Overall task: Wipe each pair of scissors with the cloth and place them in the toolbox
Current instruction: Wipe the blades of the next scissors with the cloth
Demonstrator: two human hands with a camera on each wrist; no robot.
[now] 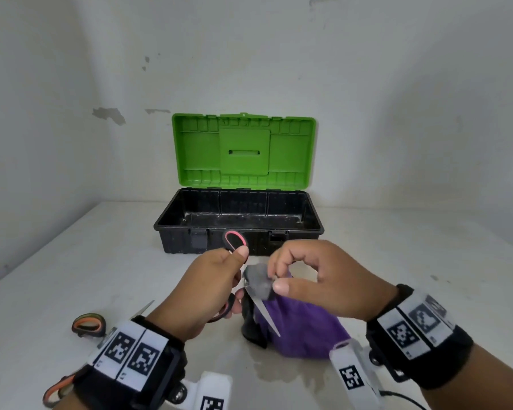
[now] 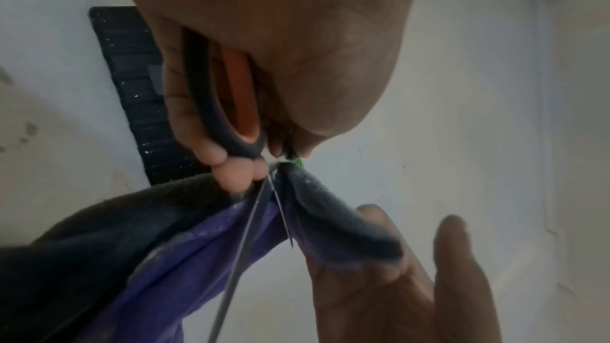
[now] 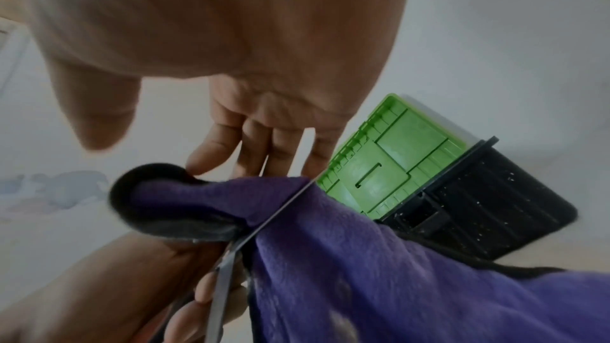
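Note:
My left hand (image 1: 228,270) grips a pair of scissors by its black and red handles (image 1: 234,239), blades spread apart. One bare blade (image 1: 267,315) points down toward me. A purple and grey cloth (image 1: 302,329) is folded over the other blade, and my right hand (image 1: 282,279) pinches that fold just right of the pivot. From the left wrist, the handle loop (image 2: 227,103) sits in my fingers and both blades (image 2: 251,231) run into the cloth (image 2: 185,257). From the right wrist, a blade (image 3: 264,228) crosses the cloth (image 3: 363,257). The open toolbox (image 1: 314,229) stands behind, black base, green lid upright.
Two more scissors with orange-trimmed handles lie at the near left: one (image 1: 89,324) beside my left wrist, one (image 1: 57,392) partly under it. The white table (image 1: 71,276) meets a white wall right behind the toolbox. A damp stain (image 1: 282,371) marks the table below the cloth.

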